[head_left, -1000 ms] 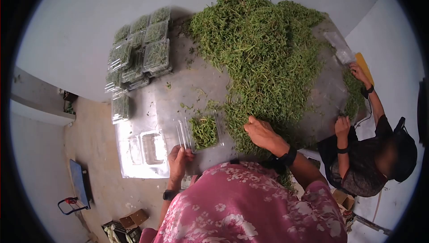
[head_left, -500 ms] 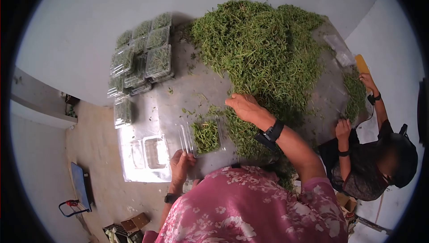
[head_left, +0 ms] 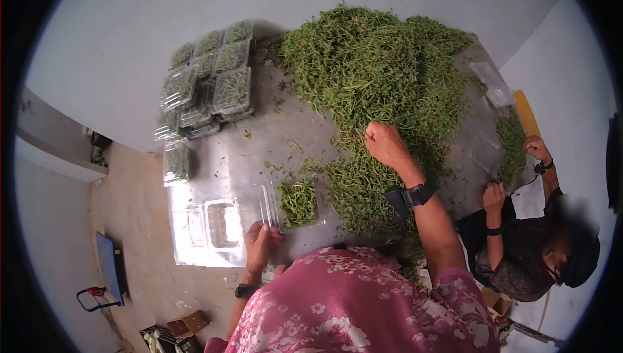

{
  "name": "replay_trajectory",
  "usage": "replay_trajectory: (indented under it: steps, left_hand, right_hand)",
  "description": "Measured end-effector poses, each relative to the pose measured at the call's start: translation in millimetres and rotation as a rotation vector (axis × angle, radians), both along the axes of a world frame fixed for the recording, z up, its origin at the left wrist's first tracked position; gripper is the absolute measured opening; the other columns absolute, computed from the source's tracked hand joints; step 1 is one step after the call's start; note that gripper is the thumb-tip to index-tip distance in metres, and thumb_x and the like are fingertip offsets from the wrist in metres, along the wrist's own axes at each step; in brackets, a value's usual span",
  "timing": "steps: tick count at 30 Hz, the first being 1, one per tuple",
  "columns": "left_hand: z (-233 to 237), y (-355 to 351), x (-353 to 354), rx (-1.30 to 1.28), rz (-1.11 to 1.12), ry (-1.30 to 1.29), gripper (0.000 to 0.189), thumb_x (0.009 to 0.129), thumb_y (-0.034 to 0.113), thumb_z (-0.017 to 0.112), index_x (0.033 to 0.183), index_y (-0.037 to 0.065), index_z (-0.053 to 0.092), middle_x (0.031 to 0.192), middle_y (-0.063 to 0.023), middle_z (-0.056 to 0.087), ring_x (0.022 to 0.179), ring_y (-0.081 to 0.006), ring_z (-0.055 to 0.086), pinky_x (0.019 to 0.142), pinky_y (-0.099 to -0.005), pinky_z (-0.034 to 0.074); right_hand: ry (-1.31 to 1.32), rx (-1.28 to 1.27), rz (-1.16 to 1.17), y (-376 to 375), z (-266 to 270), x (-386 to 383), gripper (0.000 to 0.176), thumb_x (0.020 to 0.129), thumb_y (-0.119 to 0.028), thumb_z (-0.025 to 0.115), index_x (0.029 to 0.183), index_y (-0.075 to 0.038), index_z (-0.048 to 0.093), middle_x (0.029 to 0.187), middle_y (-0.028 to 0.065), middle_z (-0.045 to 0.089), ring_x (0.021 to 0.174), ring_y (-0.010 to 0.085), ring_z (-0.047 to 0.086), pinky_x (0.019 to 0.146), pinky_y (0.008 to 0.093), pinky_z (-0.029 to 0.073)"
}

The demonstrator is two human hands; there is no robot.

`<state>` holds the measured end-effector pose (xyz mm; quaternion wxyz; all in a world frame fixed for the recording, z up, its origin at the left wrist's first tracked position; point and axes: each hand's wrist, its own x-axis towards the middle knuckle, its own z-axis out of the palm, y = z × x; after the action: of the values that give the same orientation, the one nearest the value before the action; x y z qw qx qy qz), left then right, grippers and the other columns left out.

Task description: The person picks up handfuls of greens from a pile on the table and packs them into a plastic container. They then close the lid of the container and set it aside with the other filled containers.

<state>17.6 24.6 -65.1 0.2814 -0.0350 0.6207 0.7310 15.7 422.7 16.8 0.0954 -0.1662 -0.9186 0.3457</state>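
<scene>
Since the frame half a second earlier, the right hand (head_left: 384,143) was found shifted from the left fringe of the greens to a spot further right and deeper into them. The co-worker's (head_left: 519,249) far hand had drawn in along the table's right edge.

The heap of green sprigs (head_left: 383,67) was recorded as covering the far and right parts of the steel table (head_left: 259,139). Filled punnets (head_left: 207,74) were stacked at the far left corner, well apart from both hands. An empty clamshell (head_left: 217,223) lay at the near left.

The open clamshell punnet (head_left: 297,202), part filled with sprigs, was noted at the near edge, touching the heap's left fringe. Its lid was folded out to the left, so the opened shell's long axis ran left to right.

The right hand was closed into a fist on sprigs at the heap's surface. From it the punnet lay to the left and nearer the body, with loose greens between.

The left hand (head_left: 259,244) was much the nearer of the two. Its fingers were curled on the near edge of the lid, apparently pinching it.
</scene>
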Motion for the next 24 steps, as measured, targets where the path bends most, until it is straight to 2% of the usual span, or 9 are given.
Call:
replay_trajectory:
  steps: [1,3,6,9,15,17,19,20,24]
  left_hand:
    - [1.3,0.4,0.5,0.001,-0.001,-0.001,0.026,0.095,0.027,0.056,0.103,0.003,0.052,0.08,-0.0068,0.062,0.067,-0.0147,0.06,0.059,-0.0246,0.049]
    - [4.4,1.5,0.6,0.004,-0.002,0.0,0.026,0.094,0.027,0.056,0.103,0.003,0.052,0.08,-0.0065,0.062,0.067,-0.0144,0.06,0.058,-0.0243,0.049]
    - [0.9,0.9,-0.2,0.026,0.006,-0.013,0.026,0.094,0.028,0.056,0.103,0.004,0.053,0.08,-0.0061,0.062,0.067,-0.014,0.06,0.058,-0.0238,0.049]
    - [2.0,1.1,0.6,0.011,0.007,0.001,0.026,0.094,0.028,0.056,0.103,0.004,0.053,0.08,-0.006,0.062,0.067,-0.0139,0.06,0.058,-0.0236,0.049]
    - [-1.1,0.0,-0.4,-0.013,0.001,-0.005,0.026,0.095,0.028,0.055,0.103,0.003,0.053,0.08,-0.006,0.062,0.066,-0.0138,0.06,0.058,-0.0235,0.049]
    - [0.4,0.1,0.0,-0.009,0.001,-0.003,0.026,0.095,0.028,0.055,0.103,0.003,0.053,0.08,-0.006,0.062,0.066,-0.0139,0.06,0.058,-0.0234,0.048]
    - [2.1,0.6,0.5,-0.003,0.003,-0.003,0.026,0.095,0.028,0.055,0.103,0.003,0.053,0.08,-0.0061,0.062,0.066,-0.014,0.06,0.058,-0.0235,0.048]
    - [2.8,1.0,0.3,0.0,0.003,-0.004,0.025,0.095,0.027,0.055,0.103,0.003,0.053,0.081,-0.0062,0.062,0.066,-0.0141,0.06,0.058,-0.0235,0.048]
    - [-0.8,-0.1,-0.3,0.003,-0.007,0.007,0.025,0.095,0.027,0.054,0.103,0.003,0.053,0.081,-0.0062,0.062,0.067,-0.0141,0.06,0.058,-0.0237,0.049]
  right_hand:
    - [0.006,0.007,-0.014,14.9,-9.1,1.2,0.011,0.077,0.001,0.057,0.072,0.001,0.047,0.06,0.0177,0.049,0.055,0.0319,0.053,0.053,0.0442,0.04]
    - [-0.323,0.073,-0.076,38.6,-19.2,2.9,0.012,0.08,-0.004,0.064,0.091,-0.005,0.059,0.088,0.0219,0.061,0.077,0.0326,0.063,0.061,0.0456,0.047]
    - [-0.243,0.357,-0.182,29.3,-38.2,20.6,0.052,0.079,-0.016,0.071,0.126,-0.013,0.051,0.131,0.0185,0.049,0.103,0.0335,0.06,0.081,0.0481,0.053]
    - [-0.64,0.139,-0.132,12.9,3.9,9.1,0.08,0.079,-0.019,0.072,0.145,-0.017,0.027,0.152,0.0146,0.016,0.13,0.0375,0.037,0.102,0.0523,0.046]
    - [-0.626,0.183,-0.089,5.8,-30.3,-2.7,0.059,0.083,-0.005,0.066,0.136,-0.014,0.042,0.148,0.0165,0.028,0.128,0.0407,0.038,0.097,0.0543,0.048]
    - [-0.377,0.135,-0.056,14.2,-38.2,4.8,0.038,0.085,-0.004,0.064,0.12,-0.009,0.053,0.135,0.0195,0.044,0.119,0.0411,0.047,0.091,0.0535,0.05]
    - [-0.253,0.075,-0.068,16.7,-25.2,6.4,0.029,0.085,-0.003,0.064,0.113,-0.007,0.056,0.126,0.0208,0.051,0.116,0.0408,0.05,0.087,0.0531,0.051]
    - [-0.093,0.123,-0.02,23.6,-27.4,8.6,0.027,0.084,-0.01,0.065,0.109,-0.004,0.059,0.105,0.0194,0.062,0.097,0.0386,0.06,0.069,0.0492,0.052]
    - [-0.304,-0.113,-0.08,16.8,41.3,11.1,0.032,0.084,-0.017,0.065,0.111,-0.002,0.058,0.098,0.0192,0.063,0.088,0.0314,0.063,0.067,0.0459,0.05]
